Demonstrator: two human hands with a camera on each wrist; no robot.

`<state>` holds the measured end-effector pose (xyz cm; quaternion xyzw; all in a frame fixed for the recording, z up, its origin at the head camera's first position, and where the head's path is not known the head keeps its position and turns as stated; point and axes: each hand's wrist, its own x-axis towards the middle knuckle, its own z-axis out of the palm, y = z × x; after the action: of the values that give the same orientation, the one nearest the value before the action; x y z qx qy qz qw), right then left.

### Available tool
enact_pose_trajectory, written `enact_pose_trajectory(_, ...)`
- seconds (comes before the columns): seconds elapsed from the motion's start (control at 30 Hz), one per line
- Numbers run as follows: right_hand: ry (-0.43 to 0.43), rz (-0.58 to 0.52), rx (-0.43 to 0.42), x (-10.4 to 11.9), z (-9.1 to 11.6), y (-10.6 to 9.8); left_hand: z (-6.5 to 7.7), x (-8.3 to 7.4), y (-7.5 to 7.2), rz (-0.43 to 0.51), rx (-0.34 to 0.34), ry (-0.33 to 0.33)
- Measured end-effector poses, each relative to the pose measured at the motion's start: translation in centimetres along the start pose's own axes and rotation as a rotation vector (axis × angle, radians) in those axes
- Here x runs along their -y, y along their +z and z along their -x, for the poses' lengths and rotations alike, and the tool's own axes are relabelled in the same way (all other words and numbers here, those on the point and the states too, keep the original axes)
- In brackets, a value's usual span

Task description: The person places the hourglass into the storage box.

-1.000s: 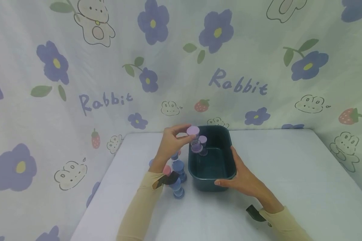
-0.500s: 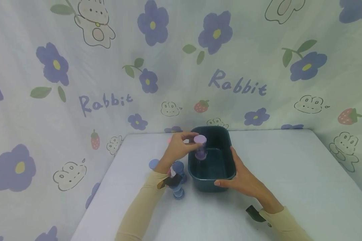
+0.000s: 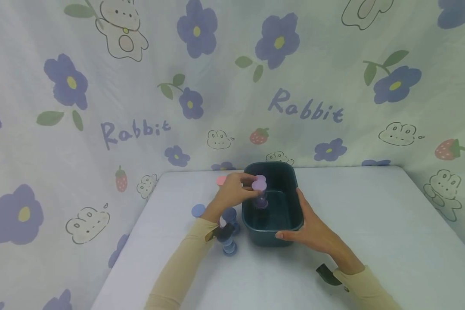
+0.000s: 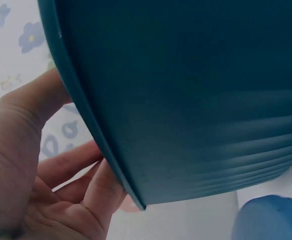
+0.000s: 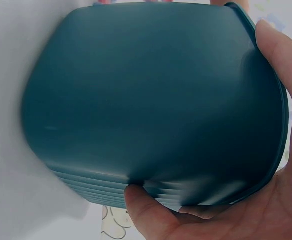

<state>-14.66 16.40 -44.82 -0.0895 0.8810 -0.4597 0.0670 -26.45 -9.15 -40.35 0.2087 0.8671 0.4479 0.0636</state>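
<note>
A dark teal tub (image 3: pixel 272 237) stands on the white table. My left hand (image 3: pixel 235 192) reaches over its left rim and pinches the cap of a purple sand timer (image 3: pixel 257 186), which stands upright inside the tub close beside a second purple timer (image 3: pixel 261 178). In the left wrist view the tub's outer wall (image 4: pixel 186 100) fills the frame, my left hand (image 4: pixel 35 165) curls behind the rim, and the timer is hidden. My right hand (image 3: pixel 311 228) grips the tub's front right corner, thumb along the rim. In the right wrist view that hand (image 5: pixel 266 200) wraps the tub's wall (image 5: pixel 151 100).
Two blue sand timers (image 3: pixel 229 217) (image 3: pixel 229 246) stand just left of the tub, under my left forearm. A pink disc (image 3: pixel 221 180) and a blue disc (image 3: pixel 198 210) lie farther left. A patterned cloth backdrop (image 3: pixel 139 107) hangs behind the table.
My left hand has carried the purple timer down from above the rim into the tub, beside the other purple timer. The right hand and the tub have stayed still.
</note>
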Motion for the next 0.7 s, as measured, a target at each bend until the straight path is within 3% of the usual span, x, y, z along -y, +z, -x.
enact_pose_trajectory(0.37,-0.001,0.004,0.001,0.0,0.0,-0.1,-0.7,-1.1,-0.2,-0.177,0.108,-0.017)
enact_pose_trajectory(0.7,-0.015,-0.010,0.002,-0.1,0.0,0.0,-1.4,-1.2,0.1,-0.362,0.155,0.044)
